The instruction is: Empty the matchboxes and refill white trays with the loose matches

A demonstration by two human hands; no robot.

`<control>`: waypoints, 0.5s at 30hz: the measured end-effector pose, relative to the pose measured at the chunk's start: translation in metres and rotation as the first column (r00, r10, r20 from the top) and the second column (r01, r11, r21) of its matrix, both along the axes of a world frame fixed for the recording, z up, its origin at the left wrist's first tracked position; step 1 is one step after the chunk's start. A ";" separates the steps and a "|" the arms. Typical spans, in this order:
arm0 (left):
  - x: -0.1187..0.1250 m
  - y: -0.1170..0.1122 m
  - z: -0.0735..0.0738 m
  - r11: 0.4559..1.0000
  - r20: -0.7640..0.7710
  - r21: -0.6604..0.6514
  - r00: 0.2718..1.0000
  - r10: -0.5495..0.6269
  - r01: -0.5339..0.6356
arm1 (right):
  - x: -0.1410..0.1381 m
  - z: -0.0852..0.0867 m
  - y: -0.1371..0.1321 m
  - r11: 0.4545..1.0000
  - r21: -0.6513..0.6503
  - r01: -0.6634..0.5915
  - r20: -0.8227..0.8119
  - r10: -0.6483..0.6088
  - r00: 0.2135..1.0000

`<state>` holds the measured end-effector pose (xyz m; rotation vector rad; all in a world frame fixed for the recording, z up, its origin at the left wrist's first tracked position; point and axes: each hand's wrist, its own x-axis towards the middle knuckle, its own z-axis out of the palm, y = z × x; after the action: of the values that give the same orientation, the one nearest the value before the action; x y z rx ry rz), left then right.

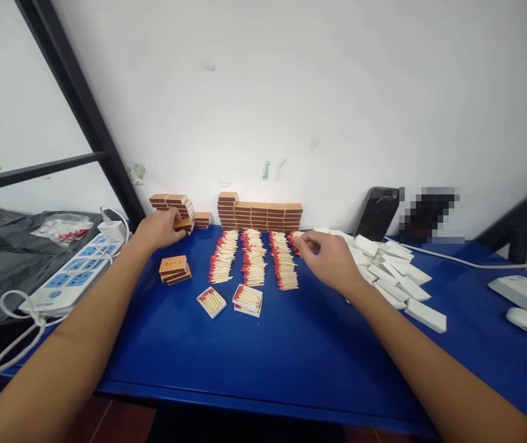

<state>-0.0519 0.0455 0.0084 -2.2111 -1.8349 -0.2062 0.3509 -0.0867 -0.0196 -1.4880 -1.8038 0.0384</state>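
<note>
Left hand point(159, 229), left of centre, grasps a matchbox point(183, 224) at the foot of a stack point(171, 200). Right hand point(330, 255), right of centre, is bunched at the matches point(254, 261); whether any are pinched cannot be confirmed. These lie mid-frame in columns, heads leftward, presumably for orderly gathering. Blue table point(268, 363) abuts a marked white wall point(291, 92).
</note>
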 end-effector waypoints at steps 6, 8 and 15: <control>-0.011 0.010 -0.006 0.995 0.103 -0.049 0.992 -0.077 0.083 | 0.001 0.000 -0.001 0.999 -0.030 -0.014 0.017 0.014 1.000; -0.016 0.012 -0.006 0.994 0.140 -0.075 0.988 -0.069 0.080 | 0.001 -0.001 0.000 0.999 -0.043 -0.015 0.023 0.016 1.000; -0.017 0.011 -0.005 0.985 0.189 -0.159 0.981 -0.037 0.068 | 0.002 -0.001 0.001 0.998 -0.058 -0.014 0.031 0.015 0.999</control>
<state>-0.0692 0.0569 0.0030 -2.4285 -1.9540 -0.2895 0.3526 -0.0861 -0.0205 -1.5239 -1.8526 0.0760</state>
